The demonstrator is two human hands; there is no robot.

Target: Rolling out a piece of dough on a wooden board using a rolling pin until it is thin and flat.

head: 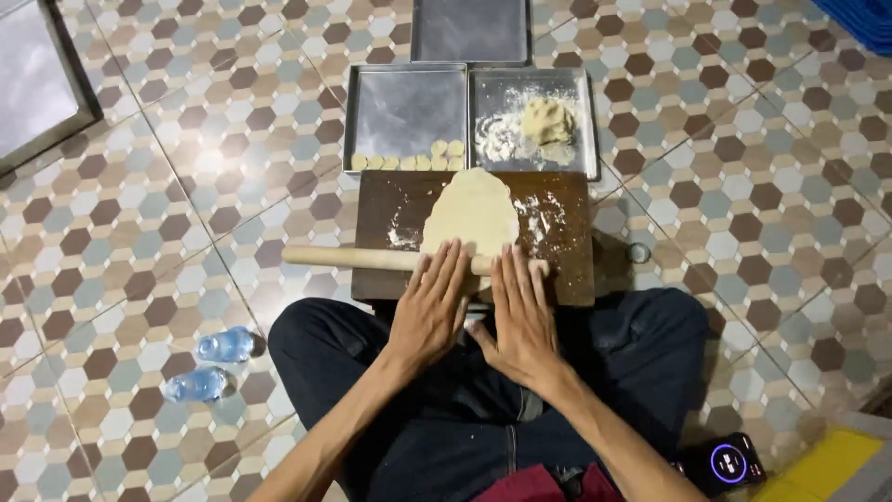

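Fingers [444, 270] flat on rolling pin [353, 257], dough [472, 212] mid-board [376, 200]

Pale cream dough [471, 212] on a dark brown board [377, 206] dusted white, a light tan rolling pin [353, 257], grey metal trays [405, 107], and a floor [167, 223] of brown, beige and grey-green hexagons.

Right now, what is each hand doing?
Left hand: open, flat on the rolling pin.
Right hand: open, flat on the same pin, by the dough.
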